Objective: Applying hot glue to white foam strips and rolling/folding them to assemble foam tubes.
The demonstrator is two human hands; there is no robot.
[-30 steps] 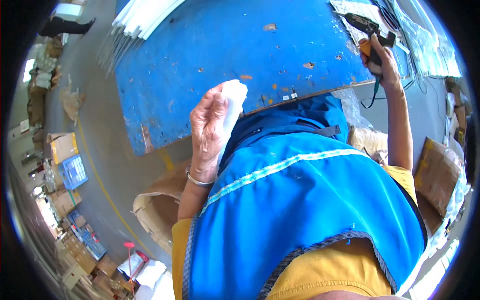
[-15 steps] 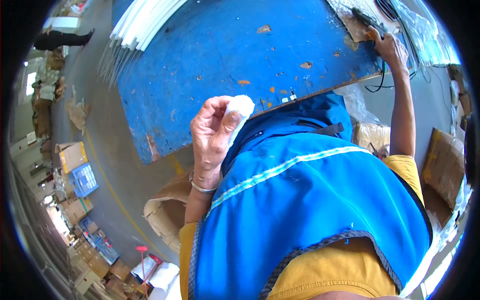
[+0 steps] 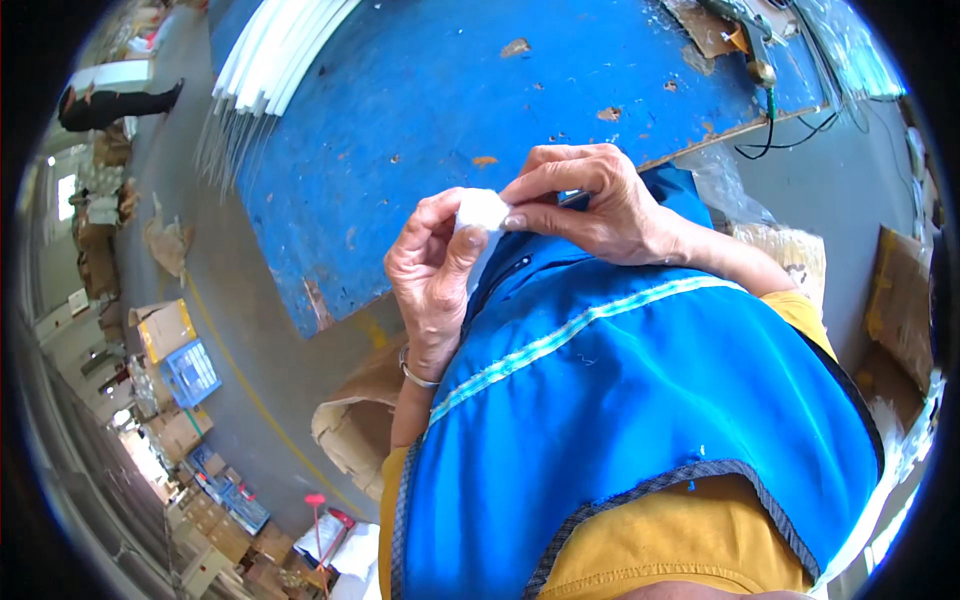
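My left hand and my right hand meet in front of my chest, over the near edge of a blue worktable. Between the fingertips of both hands is a small white piece, soft-looking, pinched from the left by thumb and fingers and from the right by fingertips. A metal bangle sits on my left wrist. I wear a blue vest over a yellow shirt.
A bundle of white tubes lies at the table's far left. A hand tool with a cable rests at the table's far right corner. Cardboard boxes, a blue crate and an open sack stand on the floor; another person stands far off.
My right hand left the tool at the table's far corner and came back to my chest, joining the left hand on the white piece. The left hand lowered slightly.
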